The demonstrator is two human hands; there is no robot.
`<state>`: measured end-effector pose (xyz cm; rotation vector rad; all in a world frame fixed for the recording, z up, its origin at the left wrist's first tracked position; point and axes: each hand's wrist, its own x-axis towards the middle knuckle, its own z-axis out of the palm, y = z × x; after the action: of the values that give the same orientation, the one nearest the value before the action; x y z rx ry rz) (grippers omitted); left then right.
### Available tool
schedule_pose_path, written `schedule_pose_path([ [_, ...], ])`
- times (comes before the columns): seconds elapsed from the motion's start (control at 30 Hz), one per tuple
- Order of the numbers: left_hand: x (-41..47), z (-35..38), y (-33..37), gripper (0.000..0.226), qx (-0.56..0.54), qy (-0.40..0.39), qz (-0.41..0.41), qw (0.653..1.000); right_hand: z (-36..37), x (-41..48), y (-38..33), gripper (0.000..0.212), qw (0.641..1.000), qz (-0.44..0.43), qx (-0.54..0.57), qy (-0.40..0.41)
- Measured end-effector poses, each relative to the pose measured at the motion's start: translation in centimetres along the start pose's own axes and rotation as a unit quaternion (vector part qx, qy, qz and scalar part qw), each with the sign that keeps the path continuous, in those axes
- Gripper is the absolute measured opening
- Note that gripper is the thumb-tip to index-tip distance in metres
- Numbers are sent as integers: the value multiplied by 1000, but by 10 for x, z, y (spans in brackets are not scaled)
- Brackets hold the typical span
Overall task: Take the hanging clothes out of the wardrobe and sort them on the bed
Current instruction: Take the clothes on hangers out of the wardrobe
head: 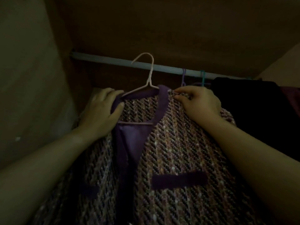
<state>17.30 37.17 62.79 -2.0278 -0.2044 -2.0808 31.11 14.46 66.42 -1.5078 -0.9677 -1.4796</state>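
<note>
A purple tweed jacket (170, 146) with dark purple trim hangs on a pale pink hanger (149, 78) inside a dim wardrobe. The hanger's hook sits level with the grey rail (103, 60); I cannot tell if it rests on it. My left hand (100, 111) grips the jacket's left shoulder, thumb over the purple collar edge. My right hand (199, 103) pinches the tweed at the right shoulder with curled fingers. Both forearms reach up from the bottom corners.
More hangers, a purple one (183, 77) and a teal one (202, 78), hang on the rail to the right. Dark clothes (246, 101) hang behind my right hand. The wardrobe's side wall (32, 78) stands close on the left, its top panel overhead.
</note>
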Motion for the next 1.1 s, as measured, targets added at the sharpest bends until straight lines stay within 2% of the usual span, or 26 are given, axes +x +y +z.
schedule_pose_path([
  [0.1, -25, -18, 3, 65, 31, -32, -2, 999, -6, -54, 9, 13, 997, -1, 74, -5],
  [0.2, -69, -37, 15, 51, 3, -147, -6, 989, -8, -105, 20, 11, 993, 8, 119, -2],
  [0.27, -104, -49, 24, 51, -1, -174, 8, 985, -8, -138, 28, 15, 989, 8, 143, -23],
  [0.43, -186, -87, 58, 38, 26, -108, -39, 993, -20, -221, 35, 31, 981, -98, 137, -96],
  [0.5, -214, -101, 78, 33, 35, -101, -46, 993, -27, -251, 32, 35, 973, -107, 158, -133],
  [0.63, -258, -118, 103, 32, 22, -121, -96, 988, -46, -302, 21, 34, 963, -77, 218, -142],
  [0.77, -284, -139, 129, 36, -8, -113, -110, 987, -90, -322, 5, 37, 968, -41, 211, -128],
  [0.93, -291, -198, 163, 38, -63, -87, -117, 987, -173, -331, -40, 28, 978, -16, 188, -86],
  [1.1, -301, -280, 203, 28, -152, -88, -118, 977, -275, -357, -103, 26, 988, 25, 133, -72],
])
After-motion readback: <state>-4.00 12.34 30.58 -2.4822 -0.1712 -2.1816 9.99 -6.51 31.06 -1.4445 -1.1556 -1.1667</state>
